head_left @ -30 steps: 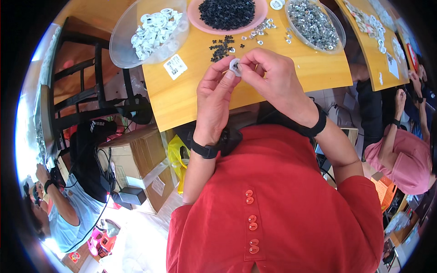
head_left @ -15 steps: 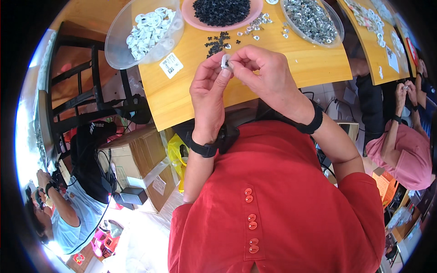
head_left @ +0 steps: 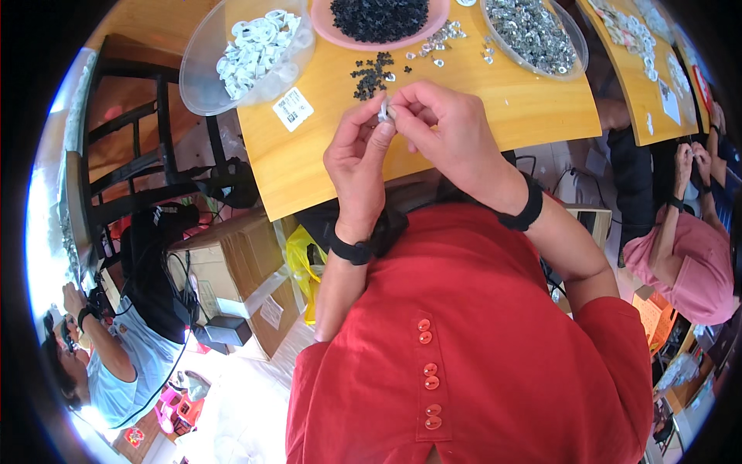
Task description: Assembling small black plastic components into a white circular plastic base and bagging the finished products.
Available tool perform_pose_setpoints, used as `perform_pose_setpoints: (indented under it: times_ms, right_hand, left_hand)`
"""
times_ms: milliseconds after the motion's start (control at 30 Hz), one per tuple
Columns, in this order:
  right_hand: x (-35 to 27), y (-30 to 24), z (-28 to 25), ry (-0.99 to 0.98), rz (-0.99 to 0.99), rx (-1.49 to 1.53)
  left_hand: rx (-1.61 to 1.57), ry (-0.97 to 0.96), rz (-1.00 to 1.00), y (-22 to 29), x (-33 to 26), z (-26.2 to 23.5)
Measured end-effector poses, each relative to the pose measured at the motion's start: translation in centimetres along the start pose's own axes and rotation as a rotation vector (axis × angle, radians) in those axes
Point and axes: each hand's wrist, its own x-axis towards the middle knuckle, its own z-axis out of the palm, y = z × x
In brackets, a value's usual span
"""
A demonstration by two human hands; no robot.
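A small white plastic part point(head_left: 383, 110) is pinched between the thumb and fingertips of my left hand point(head_left: 355, 158), above the table's near edge. My right hand point(head_left: 456, 135) meets it from the other side, thumb and index finger closed against the part; anything smaller between those fingertips is hidden. Just beyond my fingers lies a loose cluster of small black cross-shaped pieces point(head_left: 372, 77). Small shiny metal pieces point(head_left: 438, 45) are scattered farther back, to the right of the black ones.
Along the back stand a clear bowl point(head_left: 193, 69) of white parts, a pink bowl point(head_left: 439, 25) of black pieces and a clear bowl point(head_left: 581, 54) of metal pieces. A printed label point(head_left: 292, 109) lies on the wooden table point(head_left: 286, 174). People work on both sides.
My fingers have shifted slightly around the white part and turned it a little; the dark spot seen on it before is now out of sight. Both hands stay in nearly the same place.
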Motion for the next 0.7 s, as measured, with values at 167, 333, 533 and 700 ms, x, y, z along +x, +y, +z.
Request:
perform_pose_setpoints:
  times_ms: [167,333,533,700]
  right_hand:
    - [-0.5,0.6,0.2,0.061,-0.071,-0.043]
    - [-1.2,0.4,0.1,0.026,0.096,0.056]
    - [-0.6,0.9,-0.4,0.007,0.133,0.079]
    - [-0.3,0.5,-1.4,-0.050,0.184,0.210]
  left_hand:
    - [0.054,0.002,0.047,-0.5,-0.1,0.3]
    - [0.138,-0.043,0.034,-0.5,-0.4,0.2]
    - [0.115,-0.071,-0.050,-0.3,0.4,0.3]
    - [0.058,-0.114,-0.133,0.8,0.8,0.1]
